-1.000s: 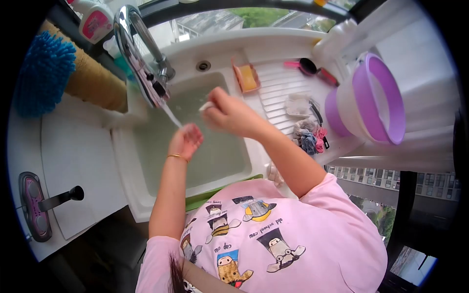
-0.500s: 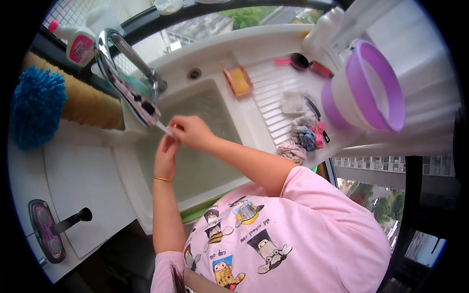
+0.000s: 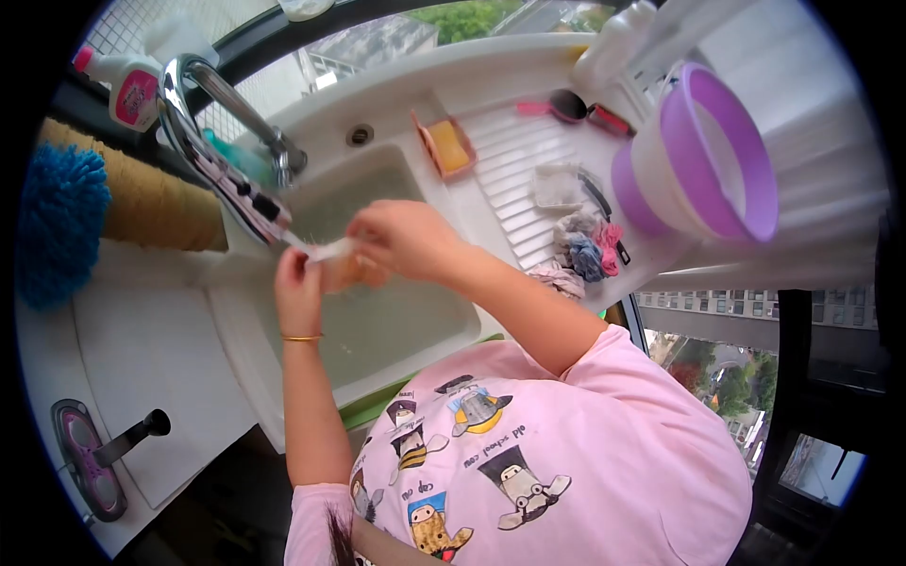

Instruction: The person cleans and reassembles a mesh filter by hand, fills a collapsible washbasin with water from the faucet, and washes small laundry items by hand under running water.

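Note:
My left hand (image 3: 299,294), with a thin gold bangle at the wrist, is closed over the sink (image 3: 439,330), thumb and fingers pinched together. My right hand (image 3: 406,238) is beside it, fingers curled and smeared by motion. Between them stretches a pale, soft-looking strip (image 3: 332,250) with an orange-brown part below it; blur hides its exact kind. Just above my left hand is the spout of the chrome faucet (image 3: 264,209). Cloudy water stands in the sink below both hands.
On the ribbed board at right lie crumpled small fabric pieces (image 3: 587,255), a clear dish (image 3: 555,187) and brushes (image 3: 568,106). A yellow soap bar (image 3: 444,143) sits in a pink holder. A purple-white bucket (image 3: 672,160) stands far right; a pink-labelled bottle (image 3: 134,94) stands upper left.
My hands, close together before, have moved apart, the right one to the right and up. The pale strip now shows stretched between them. The view has shifted slightly.

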### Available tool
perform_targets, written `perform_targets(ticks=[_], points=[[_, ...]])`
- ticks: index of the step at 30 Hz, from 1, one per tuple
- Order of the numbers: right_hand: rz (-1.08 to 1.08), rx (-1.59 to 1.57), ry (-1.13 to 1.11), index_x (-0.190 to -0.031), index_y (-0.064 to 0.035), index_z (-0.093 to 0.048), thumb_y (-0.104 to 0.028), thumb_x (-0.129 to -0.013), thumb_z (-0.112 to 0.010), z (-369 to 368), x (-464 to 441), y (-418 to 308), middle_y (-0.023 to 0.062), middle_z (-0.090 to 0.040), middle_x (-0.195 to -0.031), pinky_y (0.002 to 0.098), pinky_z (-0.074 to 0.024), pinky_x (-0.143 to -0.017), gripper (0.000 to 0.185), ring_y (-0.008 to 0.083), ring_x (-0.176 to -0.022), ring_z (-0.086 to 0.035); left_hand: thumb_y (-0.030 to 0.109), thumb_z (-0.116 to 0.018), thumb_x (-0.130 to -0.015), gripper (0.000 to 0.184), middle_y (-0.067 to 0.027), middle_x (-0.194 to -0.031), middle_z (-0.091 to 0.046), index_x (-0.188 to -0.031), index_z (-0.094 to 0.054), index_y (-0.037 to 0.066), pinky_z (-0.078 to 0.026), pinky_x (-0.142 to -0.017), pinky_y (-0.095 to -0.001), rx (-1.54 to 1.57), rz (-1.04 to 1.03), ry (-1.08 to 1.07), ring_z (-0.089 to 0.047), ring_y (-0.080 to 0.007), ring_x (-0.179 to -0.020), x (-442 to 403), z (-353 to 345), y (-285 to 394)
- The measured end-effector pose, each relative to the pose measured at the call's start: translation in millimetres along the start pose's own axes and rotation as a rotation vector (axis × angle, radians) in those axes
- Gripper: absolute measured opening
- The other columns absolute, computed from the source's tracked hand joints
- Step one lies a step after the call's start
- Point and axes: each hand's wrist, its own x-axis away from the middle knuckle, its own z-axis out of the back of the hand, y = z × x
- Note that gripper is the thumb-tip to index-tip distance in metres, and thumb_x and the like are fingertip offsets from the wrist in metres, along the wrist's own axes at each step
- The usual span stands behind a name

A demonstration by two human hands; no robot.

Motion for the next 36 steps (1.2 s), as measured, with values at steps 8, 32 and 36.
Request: perform_targets(ticks=[8,32,36], points=[[-0.709,0.812,-0.238,-0.094,-0.0104,-0.073,-0.020,-0.077,-0.075,148,121,57,0.0132,-0.071,-0.095,0.0431,-0.0534,-0.079,0.019,0.0315,-0.089,-0.068,0.011,-0.068,-0.090,0.013,-0.0004,-0.079,-0.058,-0.094,-0.059,0.002,-0.047,-0.066,-0.0257,-0.283,-0.037,0.056,-0.054,-0.0081,-0.072,7,-16,40],[-0.261,-0.458,0.032,-0.108,0.0011,-0.062,-0.016,-0.098,-0.063,78,-11,-75,0.0029,-0.067,-0.089,0.0217,-0.0457,-0.068,0.019,0.0053,-0.077,-0.058,0.015,-0.067,-0.094,0.021,-0.0023,-0.080,-0.066,-0.100,-0.067,-0.005,-0.050,-0.060,-0.0249,0.099,0.159,0.160,-0.061,-0.0093,-0.070,9,-6,60],[-0.236,-0.371,-0.043,-0.109,0.0010,-0.064,-0.017,-0.092,-0.065,-26,-56,-26,0.0108,-0.069,-0.089,0.0295,-0.0497,-0.072,0.025,0.0161,-0.077,-0.063,0.005,-0.061,-0.092,0.024,-0.0004,-0.090,-0.065,-0.114,-0.065,-0.002,-0.043,-0.057,-0.0215,0.306,0.214,0.118,-0.056,-0.0057,-0.070,16,-16,86]])
